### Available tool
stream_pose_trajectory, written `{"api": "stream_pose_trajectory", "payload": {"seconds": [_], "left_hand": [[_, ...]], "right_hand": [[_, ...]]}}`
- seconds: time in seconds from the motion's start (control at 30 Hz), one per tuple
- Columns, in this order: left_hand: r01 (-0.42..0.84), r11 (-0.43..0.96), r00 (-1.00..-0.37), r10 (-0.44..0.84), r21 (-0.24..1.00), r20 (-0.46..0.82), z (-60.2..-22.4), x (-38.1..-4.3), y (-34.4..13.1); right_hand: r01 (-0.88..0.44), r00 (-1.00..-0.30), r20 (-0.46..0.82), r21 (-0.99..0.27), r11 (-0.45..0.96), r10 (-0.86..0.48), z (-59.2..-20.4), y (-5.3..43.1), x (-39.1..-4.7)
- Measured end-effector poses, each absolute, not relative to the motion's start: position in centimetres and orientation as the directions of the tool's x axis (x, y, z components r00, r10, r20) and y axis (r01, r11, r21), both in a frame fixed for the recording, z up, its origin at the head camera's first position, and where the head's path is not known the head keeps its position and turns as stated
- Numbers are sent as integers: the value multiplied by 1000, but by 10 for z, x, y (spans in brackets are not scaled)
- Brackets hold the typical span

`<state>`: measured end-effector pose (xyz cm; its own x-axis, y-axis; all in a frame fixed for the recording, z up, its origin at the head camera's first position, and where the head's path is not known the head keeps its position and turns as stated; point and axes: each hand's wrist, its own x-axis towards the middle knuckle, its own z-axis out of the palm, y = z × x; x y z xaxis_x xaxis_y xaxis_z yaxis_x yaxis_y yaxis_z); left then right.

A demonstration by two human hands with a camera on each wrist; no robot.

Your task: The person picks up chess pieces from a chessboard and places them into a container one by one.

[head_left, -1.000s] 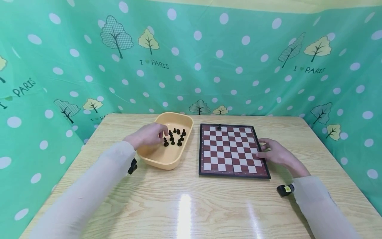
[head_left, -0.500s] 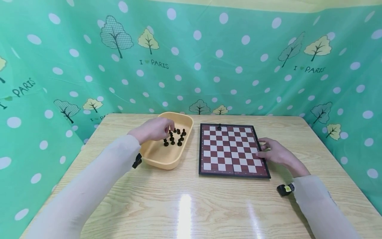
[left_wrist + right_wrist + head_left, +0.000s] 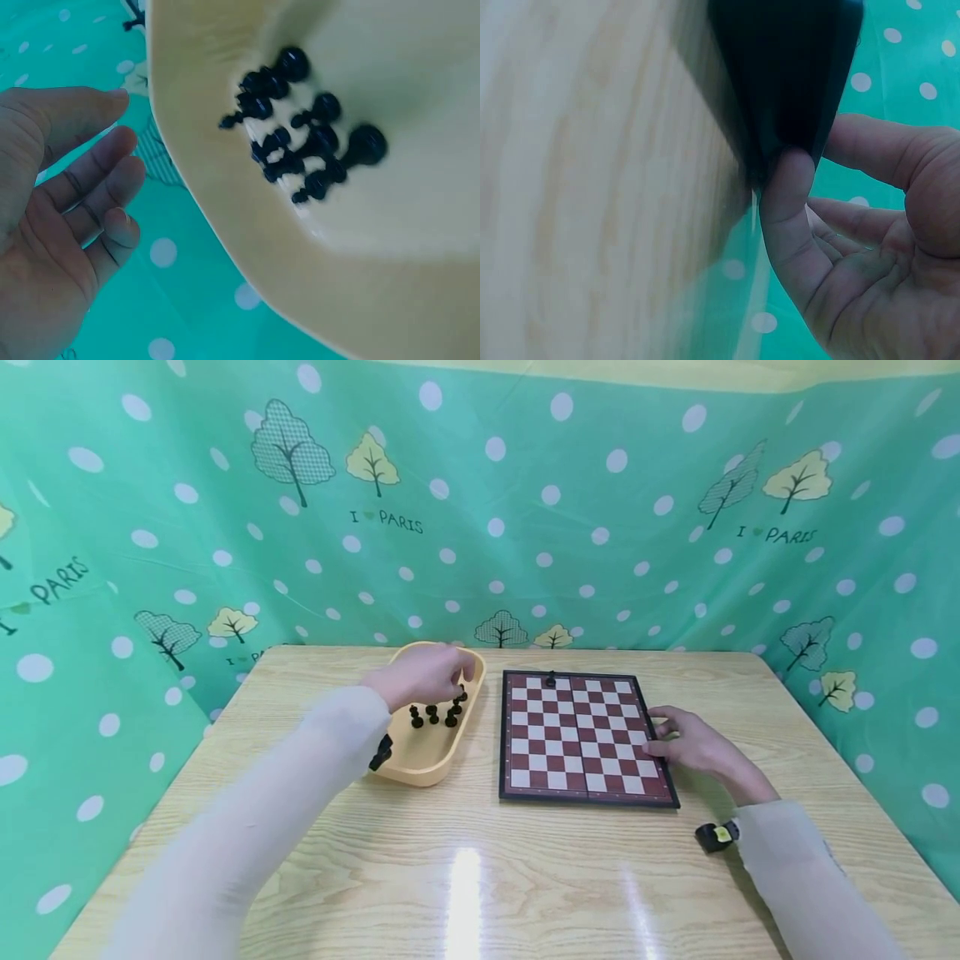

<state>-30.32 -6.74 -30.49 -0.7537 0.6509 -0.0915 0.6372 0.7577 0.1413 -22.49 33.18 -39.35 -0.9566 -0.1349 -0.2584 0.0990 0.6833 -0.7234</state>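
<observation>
My left hand (image 3: pixel 426 673) hovers over the back of a yellow tray (image 3: pixel 422 775). In the left wrist view the left hand (image 3: pixel 71 195) has its thumb and loosely bent fingers apart, with nothing between them. Several black chess pieces (image 3: pixel 366 145) stand inside the tray; the hand partly hides them in the head view. To the right lies a red-and-white chessboard (image 3: pixel 585 735), one black chess piece (image 3: pixel 551 680) on its far row. My right hand (image 3: pixel 693 743) holds the board's right edge, thumb on one face (image 3: pixel 789 184) and index finger on the other side.
Tray and board rest on a light wooden table (image 3: pixel 360 877). Behind and beside it hangs a green polka-dot cloth (image 3: pixel 540 527). Small black wrist devices (image 3: pixel 718 837) are strapped at the sleeve cuffs.
My left hand has moved right and toward the back over the tray, now covering some of the rear chess pieces. The right hand and chessboard have stayed put.
</observation>
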Motion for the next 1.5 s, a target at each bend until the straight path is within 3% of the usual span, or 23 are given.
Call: {"api": "stream_pose_trajectory", "payload": {"seconds": [0.97,1.5], "left_hand": [[692,678,-687,724,247,-63,-314,-317,20],[635,725,-730,676,267,-101,-332,-338,48]], "right_hand": [[121,-953,-277,-717,687,-121,-392,328,-225],[92,-952,-264,-728,680,-153,-391,330,-225]]}}
